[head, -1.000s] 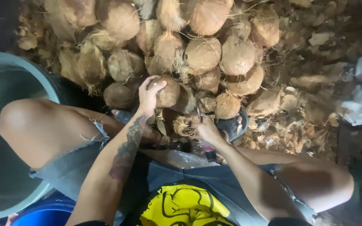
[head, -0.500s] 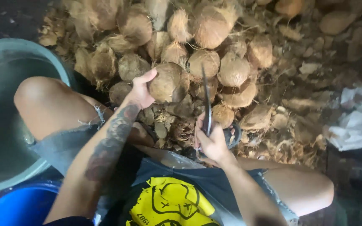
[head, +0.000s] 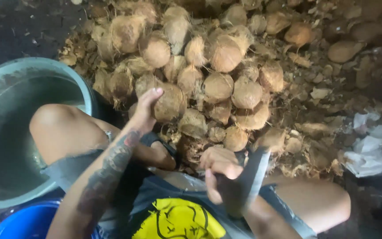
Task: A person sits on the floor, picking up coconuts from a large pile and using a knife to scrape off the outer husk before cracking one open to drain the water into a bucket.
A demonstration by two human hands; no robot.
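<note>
Coconut (head: 169,102) now sits gripped in the left hand (head: 146,106) at the pile's (head: 226,66) near edge, while the right hand (head: 219,170), closed around the blade (head: 250,175), has dropped toward the lap.

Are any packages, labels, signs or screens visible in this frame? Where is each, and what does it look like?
No labels, signs or screens show.
White plastic wrapping: crumpled on the ground at the right edge, beside the coconut pile; whether it is a package cannot be told.
Yellow print: on the person's dark shirt, bottom centre, with black line drawing.
</note>
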